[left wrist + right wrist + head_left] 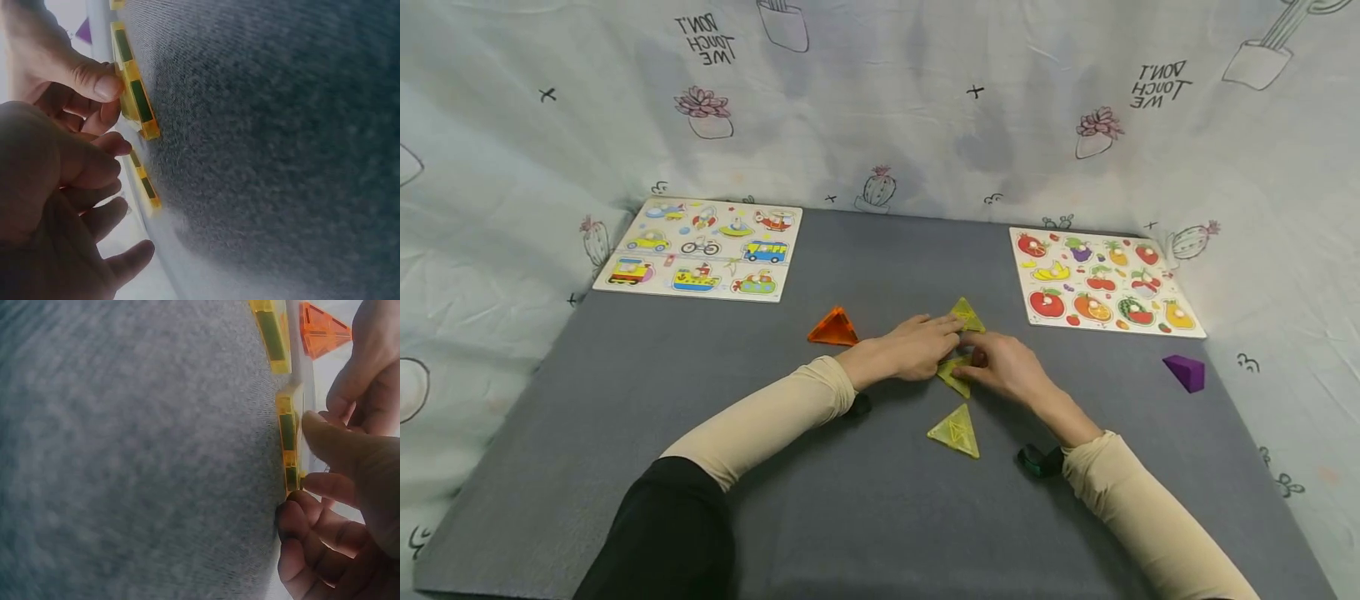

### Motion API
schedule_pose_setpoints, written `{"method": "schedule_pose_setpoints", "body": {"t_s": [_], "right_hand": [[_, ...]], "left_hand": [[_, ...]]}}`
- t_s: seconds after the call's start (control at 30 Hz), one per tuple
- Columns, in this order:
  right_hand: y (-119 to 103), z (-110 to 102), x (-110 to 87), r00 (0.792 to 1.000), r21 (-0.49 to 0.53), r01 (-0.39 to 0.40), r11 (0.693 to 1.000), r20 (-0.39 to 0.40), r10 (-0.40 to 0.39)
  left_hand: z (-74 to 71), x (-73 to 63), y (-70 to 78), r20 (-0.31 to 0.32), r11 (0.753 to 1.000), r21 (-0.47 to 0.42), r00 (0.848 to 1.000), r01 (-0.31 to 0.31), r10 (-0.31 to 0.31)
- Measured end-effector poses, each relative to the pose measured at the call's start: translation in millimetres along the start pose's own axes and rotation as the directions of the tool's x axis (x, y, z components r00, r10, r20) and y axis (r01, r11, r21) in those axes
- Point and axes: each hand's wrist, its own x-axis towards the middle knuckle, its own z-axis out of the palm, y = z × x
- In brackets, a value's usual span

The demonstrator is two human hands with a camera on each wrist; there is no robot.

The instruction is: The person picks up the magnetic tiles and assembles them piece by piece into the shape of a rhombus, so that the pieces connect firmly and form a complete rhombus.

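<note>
Three translucent yellow triangular tiles lie in a column on the grey table. My right hand [1011, 367] pinches the middle tile [961, 388], its thumb on the upper face and the other fingers curled at the edge. Seen from the right wrist, that tile [287, 434] stands nearly flat against the cloth, close to the thumb tip. My left hand [917, 348] reaches in from the other side, fingers loosely extended over the gap below the far tile [967, 313]. Its fingertips meet the right hand's in the head view. The near tile [957, 433] lies apart from both hands.
An orange pyramid-shaped piece [833, 327] sits left of the left hand. A purple one [1186, 372] lies near the right edge. Picture puzzle boards stand at the back: vehicles [703, 248] on the left, fruits [1105, 283] on the right. A printed curtain [880, 100] hangs behind.
</note>
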Motion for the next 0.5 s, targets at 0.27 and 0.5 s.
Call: {"method": "schedule_pose_setpoints", "body": {"t_s": [0.27, 0.5], "right_hand": [[2, 0, -1.6, 0.998, 0.033, 0.068, 0.997, 0.0, -0.068], [11, -6, -7.5, 1.0, 0.014, 0.021, 1.0, 0.006, -0.021]], "left_hand": [[0.7, 4.2, 2.6, 0.048, 1.0, 0.001, 0.998, 0.03, -0.03], [-0.1, 4.1, 2.7, 0.001, 0.999, 0.03, 1.0, 0.024, -0.024]]}}
